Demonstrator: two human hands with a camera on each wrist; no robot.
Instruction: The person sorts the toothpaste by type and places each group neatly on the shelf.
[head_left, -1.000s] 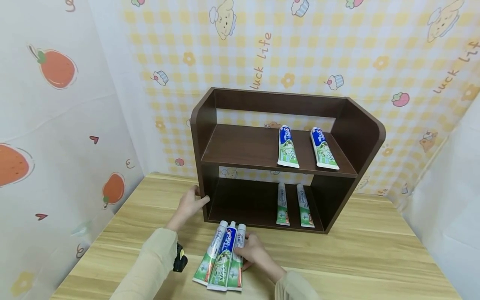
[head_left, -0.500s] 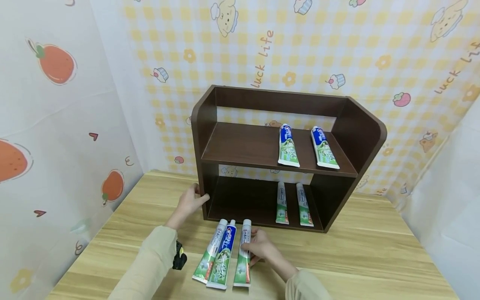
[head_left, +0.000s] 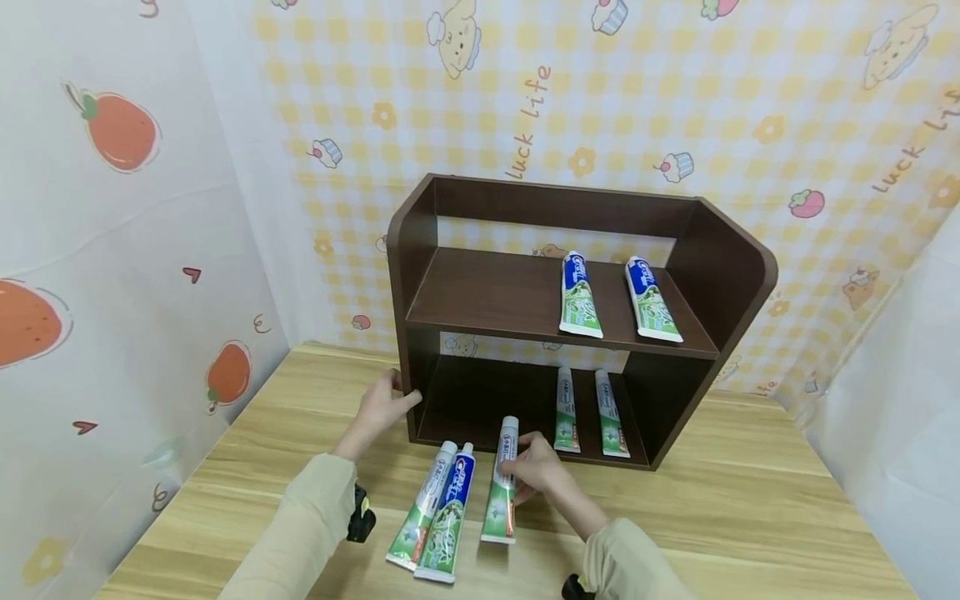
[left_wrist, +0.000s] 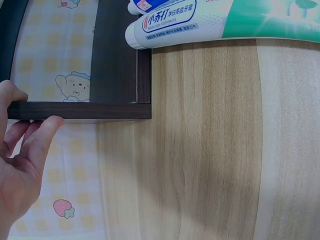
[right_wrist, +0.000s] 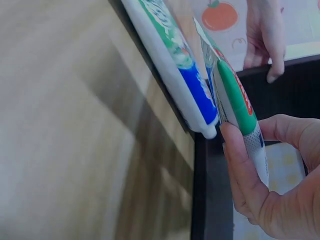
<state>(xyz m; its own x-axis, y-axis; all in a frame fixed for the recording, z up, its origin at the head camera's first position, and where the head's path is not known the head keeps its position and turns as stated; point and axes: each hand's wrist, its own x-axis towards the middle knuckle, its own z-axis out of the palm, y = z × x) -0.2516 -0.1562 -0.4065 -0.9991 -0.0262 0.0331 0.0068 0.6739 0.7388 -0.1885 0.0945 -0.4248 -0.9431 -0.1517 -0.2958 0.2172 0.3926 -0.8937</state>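
Note:
My right hand (head_left: 538, 468) pinches a green-and-white toothpaste tube (head_left: 501, 492) between thumb and fingers, its white cap pointing at the shelf. In the right wrist view the held tube (right_wrist: 237, 100) is raised beside a blue-and-green toothpaste tube (right_wrist: 185, 75). My left hand (head_left: 377, 412) grips the left side panel of a dark brown two-tier shelf (head_left: 420, 242); in the left wrist view, thumb and fingertips lie on either side of that panel (left_wrist: 80, 110). On the table, a blue-capped-end Crest tube (head_left: 450, 521) overlaps another green-and-white tube (head_left: 423, 512).
Two blue-and-green tubes (head_left: 579, 296) (head_left: 652, 300) lie on the upper tier's right half. Two slimmer green-and-white tubes (head_left: 566, 410) (head_left: 612, 415) lie below them on the lower tier. The wood-grain table (head_left: 765, 500) meets patterned wall cloth (head_left: 330, 275) at the back.
My right hand has drawn the green-and-white tube off the group of three, carrying it rightward and toward the shelf. My left hand has stayed on the side panel.

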